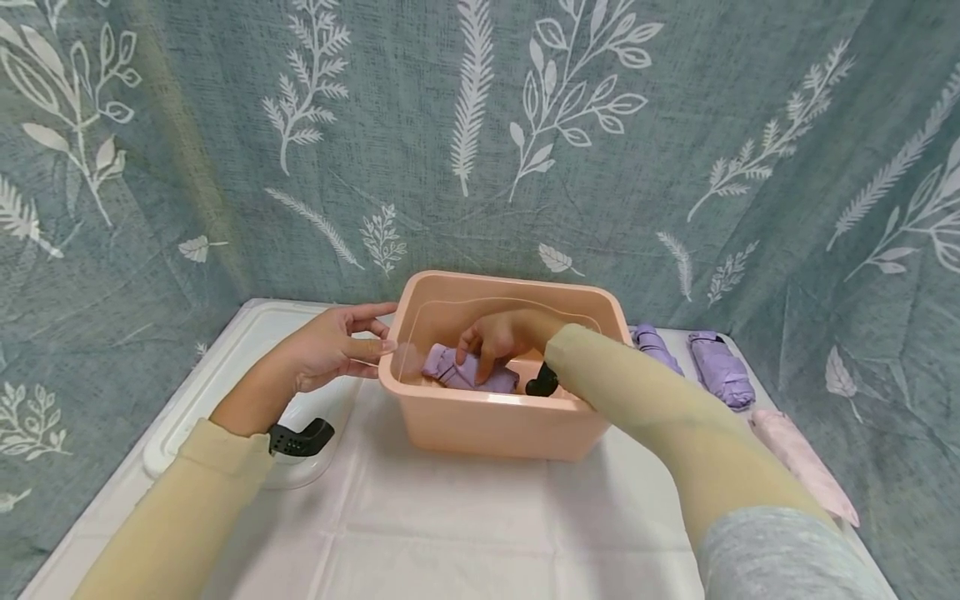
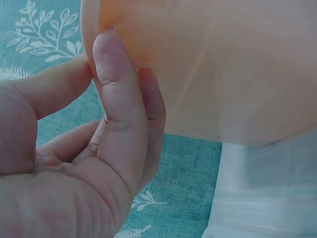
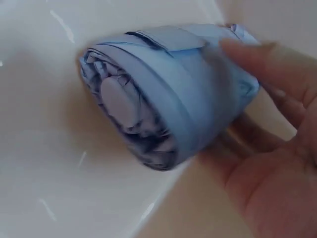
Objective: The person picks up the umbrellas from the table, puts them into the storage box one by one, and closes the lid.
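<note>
- Standing near the back edge of the worktop (image 1: 442, 517), about midway along it, the peach bin (image 1: 487, 425) has its mouth up, which lets a hand come in from above.
- The left hand (image 1: 333, 342) has thumb and fingers at the bin's left rim, seemingly pinching it, probably to steady the wall.
- The right hand (image 1: 502, 333) reaches down inside, its fingers curled round a rolled purple bundle (image 3: 168, 84); the hands are well apart, one at the rim, one within.
- That bundle lies on its side, low in the bin, a shape the fingers can wrap from above; whether its weight is off the floor I cannot tell.
- Beside the bin, toward the back right corner, lie two purple rolls (image 1: 720, 371), with a pink roll (image 1: 806, 462) along the right edge, likely within the right arm's easy reach.
- The white lid (image 1: 240, 358) lies flat by the left edge, presumably parked there to keep the opening free.
</note>
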Tool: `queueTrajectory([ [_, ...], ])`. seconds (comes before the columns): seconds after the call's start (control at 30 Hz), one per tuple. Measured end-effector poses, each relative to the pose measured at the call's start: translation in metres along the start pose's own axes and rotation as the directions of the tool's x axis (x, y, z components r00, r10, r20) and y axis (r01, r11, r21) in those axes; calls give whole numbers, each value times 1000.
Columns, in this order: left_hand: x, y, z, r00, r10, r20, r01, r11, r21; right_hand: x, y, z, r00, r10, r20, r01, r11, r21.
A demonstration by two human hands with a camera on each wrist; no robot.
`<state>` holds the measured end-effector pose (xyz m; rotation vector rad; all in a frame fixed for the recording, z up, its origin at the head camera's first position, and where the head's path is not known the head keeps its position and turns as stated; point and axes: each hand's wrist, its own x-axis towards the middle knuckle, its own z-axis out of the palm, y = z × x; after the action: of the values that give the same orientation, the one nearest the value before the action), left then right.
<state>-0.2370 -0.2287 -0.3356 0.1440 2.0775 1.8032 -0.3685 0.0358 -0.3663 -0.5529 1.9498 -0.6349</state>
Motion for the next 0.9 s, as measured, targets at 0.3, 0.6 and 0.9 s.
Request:
queueTrajectory([
  [0.3,1,-1,-1,1000,4,4,-4,1000,-3,-2,-4,1,989,143,21,-142,989,-45],
  [0.6,0,-1,1,1000,11,10,-11,1000,-5,-5,-13,7,981,183,66,-179,982,-53],
  [0.9,-1,0,1,1000,4,5,-4,1000,8,1,-18,9,979,126,159,-144,984,104],
])
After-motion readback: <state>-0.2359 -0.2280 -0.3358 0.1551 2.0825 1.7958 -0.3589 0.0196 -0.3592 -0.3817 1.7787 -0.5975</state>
